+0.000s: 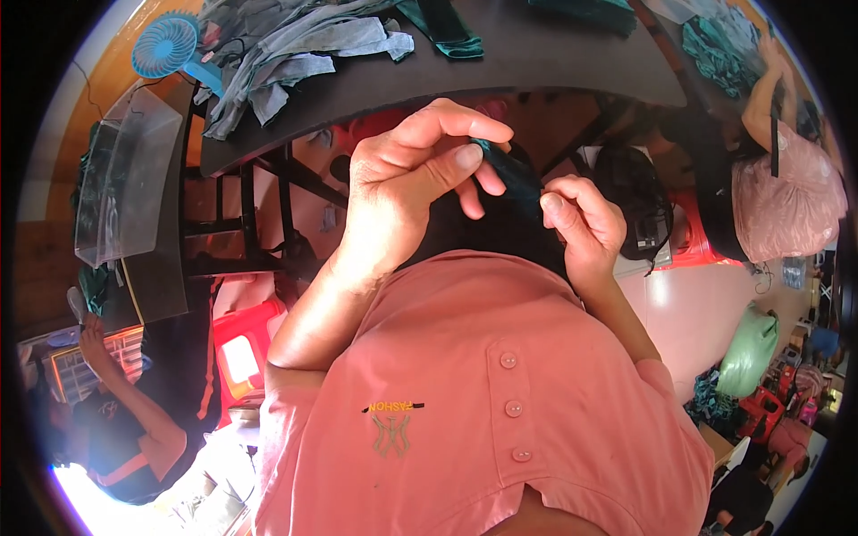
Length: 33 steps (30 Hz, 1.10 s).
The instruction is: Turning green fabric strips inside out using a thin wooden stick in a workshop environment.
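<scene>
1. Nearest the camera is the person's own salmon-pink polo shirt (483,393), with three buttons down its placket, filling the lower middle of the view.
2. Above it, the left hand (407,192) is raised, its thumb and forefinger pressed together in a pinching grip on the upper end of a dark teal strip of fabric (514,179).
3. Just right of it, the right hand (581,223) is curled, its fingertips closed on the lower end of the same strip, so the cloth runs between the two hands, held up over the chest and dark lap.
4. Beyond the hands stands a dark table (554,62); a heap of grey-blue cloth pieces (295,54) lies on its left part, with a folded green piece (447,36) beside the heap.
5. At the table's left end are a small blue fan (165,45) and a clear plastic bin (121,179).
6. Another person sits at lower left, an arm raised, and a third at upper right beside a pink bag (786,196).
</scene>
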{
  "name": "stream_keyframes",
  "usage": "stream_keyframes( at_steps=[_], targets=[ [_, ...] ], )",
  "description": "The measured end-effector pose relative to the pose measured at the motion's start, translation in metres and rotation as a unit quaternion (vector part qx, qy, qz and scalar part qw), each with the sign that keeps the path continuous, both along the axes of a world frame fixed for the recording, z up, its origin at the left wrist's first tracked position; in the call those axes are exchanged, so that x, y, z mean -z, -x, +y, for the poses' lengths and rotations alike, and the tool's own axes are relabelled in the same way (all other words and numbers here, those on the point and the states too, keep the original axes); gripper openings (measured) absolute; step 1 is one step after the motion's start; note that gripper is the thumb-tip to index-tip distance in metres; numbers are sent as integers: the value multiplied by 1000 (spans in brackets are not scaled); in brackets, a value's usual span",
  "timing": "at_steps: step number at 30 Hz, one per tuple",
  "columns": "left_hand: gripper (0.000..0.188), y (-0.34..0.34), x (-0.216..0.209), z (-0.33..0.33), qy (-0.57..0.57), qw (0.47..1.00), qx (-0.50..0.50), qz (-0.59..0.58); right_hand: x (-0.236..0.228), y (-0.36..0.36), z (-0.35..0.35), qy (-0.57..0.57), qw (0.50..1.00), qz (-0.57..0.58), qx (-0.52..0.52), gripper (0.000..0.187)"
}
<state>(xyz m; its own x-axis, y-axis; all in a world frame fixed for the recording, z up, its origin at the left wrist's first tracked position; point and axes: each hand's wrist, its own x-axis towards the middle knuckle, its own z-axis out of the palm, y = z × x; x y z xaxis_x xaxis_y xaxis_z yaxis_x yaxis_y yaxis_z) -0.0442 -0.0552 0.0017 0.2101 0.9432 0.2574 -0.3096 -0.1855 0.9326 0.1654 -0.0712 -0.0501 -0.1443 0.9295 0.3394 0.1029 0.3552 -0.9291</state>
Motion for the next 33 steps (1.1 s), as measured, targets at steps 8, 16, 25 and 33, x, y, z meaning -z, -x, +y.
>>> stream_keyframes(
  at_steps=[8,16,25,33],
  targets=[
    [17,-1,12,5,-55,998,4,5,9,-5,1,14,1000,-15,-23,15],
    [15,1,17,9,-33,998,40,-46,4,0,-5,40,998,41,-15,15],
    [14,7,29,12,-79,993,63,-62,9,-3,-5,79,993,79,-31,13],
    [14,10,28,8,-92,990,67,-77,5,-2,-5,35,999,31,-12,10]
  ],
)
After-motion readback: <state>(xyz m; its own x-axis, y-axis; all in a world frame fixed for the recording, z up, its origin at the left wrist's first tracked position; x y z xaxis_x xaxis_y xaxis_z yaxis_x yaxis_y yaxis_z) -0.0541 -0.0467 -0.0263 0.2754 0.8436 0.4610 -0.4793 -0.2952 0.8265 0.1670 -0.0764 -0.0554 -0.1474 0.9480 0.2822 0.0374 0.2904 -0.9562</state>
